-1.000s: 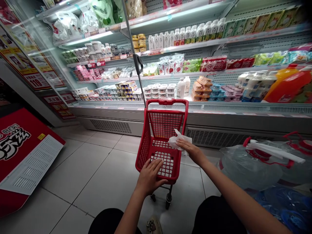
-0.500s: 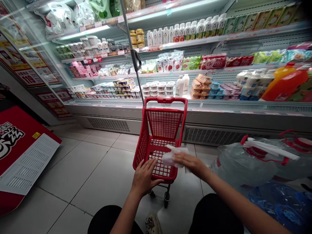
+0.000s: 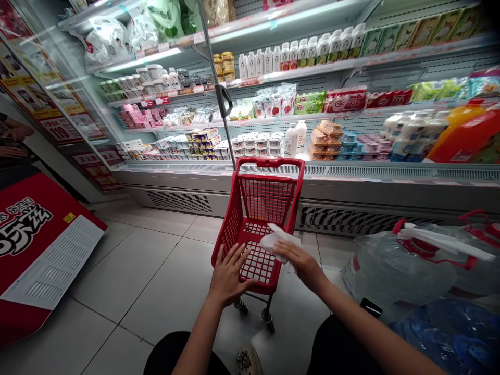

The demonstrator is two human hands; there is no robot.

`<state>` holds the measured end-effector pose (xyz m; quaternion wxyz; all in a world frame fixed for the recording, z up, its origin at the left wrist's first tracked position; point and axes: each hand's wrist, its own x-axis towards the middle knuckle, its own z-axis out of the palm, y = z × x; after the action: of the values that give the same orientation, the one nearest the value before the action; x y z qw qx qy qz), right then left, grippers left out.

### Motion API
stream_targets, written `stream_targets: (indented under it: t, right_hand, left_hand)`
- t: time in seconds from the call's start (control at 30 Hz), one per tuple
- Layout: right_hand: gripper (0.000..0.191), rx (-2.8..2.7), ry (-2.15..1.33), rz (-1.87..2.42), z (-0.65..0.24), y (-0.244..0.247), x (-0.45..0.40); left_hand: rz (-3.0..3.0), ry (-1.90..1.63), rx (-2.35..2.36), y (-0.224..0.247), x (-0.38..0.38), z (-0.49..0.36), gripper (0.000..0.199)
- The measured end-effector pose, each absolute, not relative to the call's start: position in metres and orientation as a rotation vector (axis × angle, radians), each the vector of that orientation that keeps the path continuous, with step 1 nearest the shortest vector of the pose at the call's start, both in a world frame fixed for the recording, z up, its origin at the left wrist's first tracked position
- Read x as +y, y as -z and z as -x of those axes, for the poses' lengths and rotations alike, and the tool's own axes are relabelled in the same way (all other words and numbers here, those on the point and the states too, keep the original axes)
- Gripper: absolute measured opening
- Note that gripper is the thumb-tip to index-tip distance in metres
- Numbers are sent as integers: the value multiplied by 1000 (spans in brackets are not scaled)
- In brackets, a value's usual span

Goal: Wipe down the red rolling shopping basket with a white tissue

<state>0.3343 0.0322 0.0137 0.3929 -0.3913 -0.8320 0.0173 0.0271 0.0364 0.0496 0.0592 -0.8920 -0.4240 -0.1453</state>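
Note:
A small red shopping cart (image 3: 266,205) with a grid basket stands on the tiles in front of me. My left hand (image 3: 228,276) lies spread at the near left corner of its basket, fingers apart and holding nothing. In my right hand (image 3: 299,258) is a crumpled white tissue (image 3: 269,240), gripped over the right side of the basket. Part of the tissue hangs below my fingers. The basket's grid floor shows between my hands.
Behind the cart runs an open dairy fridge (image 3: 265,169) with stocked shelves. Large water bottles (image 3: 394,265) stand on the right, a phone (image 3: 371,307) beside them. A red chest cabinet (image 3: 47,234) is on the left; a person's hands (image 3: 15,138) show above it.
The tissue has shifted slightly left and up over the basket with my right hand. My left hand's fingers have spread wider, and the cart has tilted or turned slightly.

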Motion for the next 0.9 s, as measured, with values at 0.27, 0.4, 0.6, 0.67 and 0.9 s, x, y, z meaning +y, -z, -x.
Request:
stream_targets:
  t: [0.27,0.4,0.6,0.67,0.9]
  right_hand:
    - [49,-2377,66,722,-309,-22,19]
    - [50,-2326,135,817,-346,-28,69]
    - [46,-2205,154,1022,-355,-34,101]
    - [45,-2196,157,999,-340,-31,93]
    - [54,-2282,121,832,-292,-27,57]
  left_hand:
    - [2560,657,-1473,-20,11,-81,105]
    - [2511,669,-1465,-8,5,-94,93]
    - [2636,555,-1358,-22,19,-69,89]
    - [2670,548,-1373,-28,25,-55,88]
    - [2503,572,-1605,-26,38,-27,80]
